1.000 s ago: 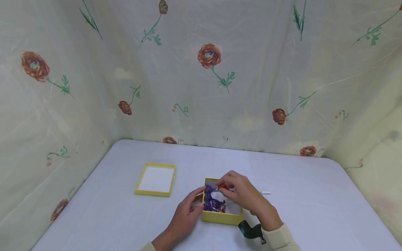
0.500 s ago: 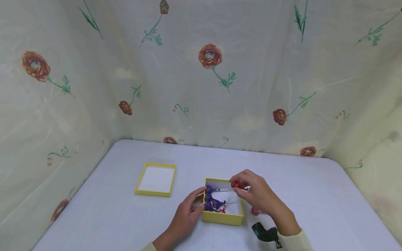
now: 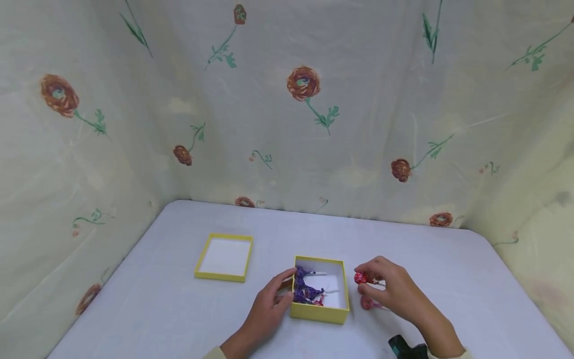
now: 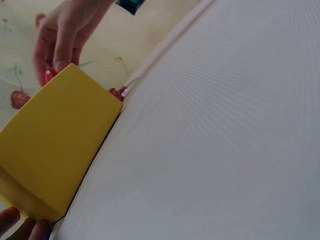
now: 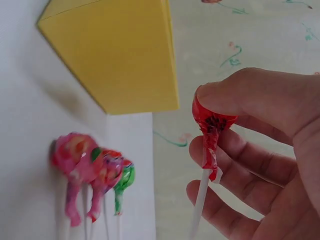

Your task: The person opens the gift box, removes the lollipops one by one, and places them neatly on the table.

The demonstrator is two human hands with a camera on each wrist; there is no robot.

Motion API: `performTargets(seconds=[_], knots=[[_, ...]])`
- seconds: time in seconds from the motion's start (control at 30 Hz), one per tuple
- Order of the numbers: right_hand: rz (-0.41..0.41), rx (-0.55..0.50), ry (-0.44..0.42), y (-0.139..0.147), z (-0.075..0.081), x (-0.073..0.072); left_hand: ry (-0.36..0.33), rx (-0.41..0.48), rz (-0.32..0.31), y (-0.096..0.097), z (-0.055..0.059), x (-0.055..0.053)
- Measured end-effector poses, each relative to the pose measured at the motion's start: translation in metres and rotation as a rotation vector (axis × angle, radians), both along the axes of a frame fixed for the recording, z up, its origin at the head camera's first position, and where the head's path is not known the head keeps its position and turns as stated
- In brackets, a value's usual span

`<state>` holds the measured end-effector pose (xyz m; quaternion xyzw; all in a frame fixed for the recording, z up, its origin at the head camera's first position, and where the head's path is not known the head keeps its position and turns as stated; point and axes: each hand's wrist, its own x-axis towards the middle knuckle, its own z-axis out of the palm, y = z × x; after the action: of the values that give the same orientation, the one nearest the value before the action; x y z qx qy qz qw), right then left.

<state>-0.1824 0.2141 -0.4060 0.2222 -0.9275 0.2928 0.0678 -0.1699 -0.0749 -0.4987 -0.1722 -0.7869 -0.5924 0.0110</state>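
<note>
Flowered cloth (image 3: 358,114) hangs behind the bench (image 3: 148,294); the right grip (image 3: 396,286) pinches a red lollipop (image 3: 360,278); the relaxed left grip (image 3: 267,307) touches the yellow box (image 3: 318,313) to its right.

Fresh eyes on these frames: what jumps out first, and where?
Probably the bright yellow box mid-table, purple-wrapped lollipops along its left side and the left hand against its left wall. Next, the red lollipop pinched in the right hand, just right of the box. Behind it all, the flower-printed cloth fills the upper head view.
</note>
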Motion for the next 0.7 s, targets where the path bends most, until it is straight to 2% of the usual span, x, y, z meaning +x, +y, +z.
performTargets(seconds=[0.1, 0.37, 0.47, 0.7], knots=[[0.003, 0.011, -0.024, 0.005, -0.003, 0.004, -0.001, -0.002, -0.002, 0.0, -0.001, 0.0], [0.105, 0.016, 0.045, 0.016, -0.02, 0.011, -0.016, 0.0, 0.004, -0.001, 0.002, 0.001], [0.125, 0.03, 0.046, 0.02, -0.027, 0.013, -0.019, 0.0, 0.005, -0.001, 0.002, 0.001], [0.12, 0.077, -0.062, 0.024, -0.03, 0.016, -0.043, -0.004, 0.008, 0.001, 0.011, 0.004]])
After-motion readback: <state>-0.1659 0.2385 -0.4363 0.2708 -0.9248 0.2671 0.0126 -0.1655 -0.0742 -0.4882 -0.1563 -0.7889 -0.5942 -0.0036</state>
